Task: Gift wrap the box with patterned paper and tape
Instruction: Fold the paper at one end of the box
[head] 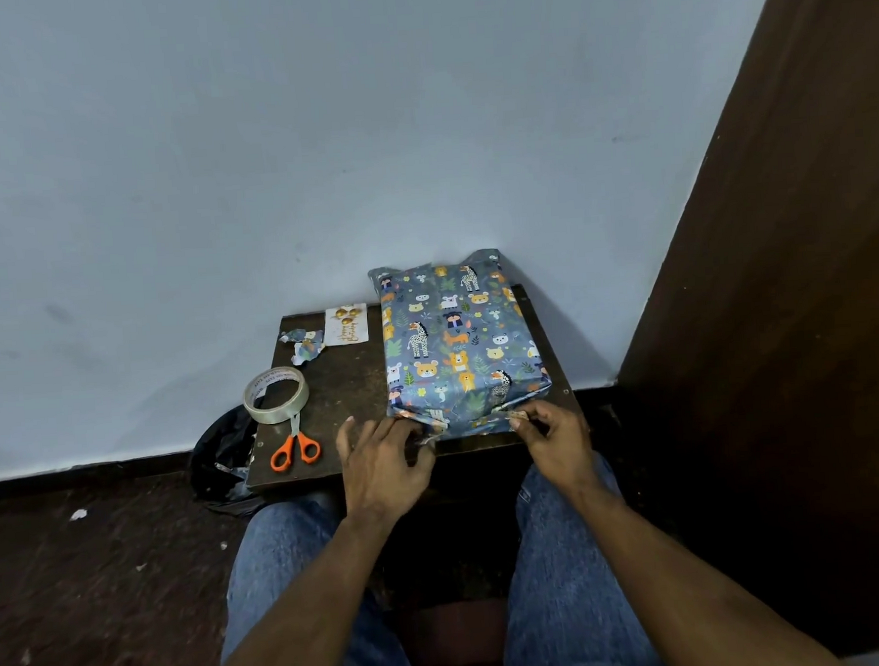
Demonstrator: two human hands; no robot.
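The left hand [384,465] hides the box's [461,341] near-left paper fold. The black bag [218,454] sits partly behind the table's [348,384] left edge. The card's [345,326] lettering is unreadable.

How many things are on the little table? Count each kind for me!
Wrapped box: 1
Tape roll: 1
Orange scissors: 1
Gift tag card: 1
Paper scraps: 1 small pile
Total: 5 kinds of things on the table. The left hand and right hand both pinch the paper at the box's near end.
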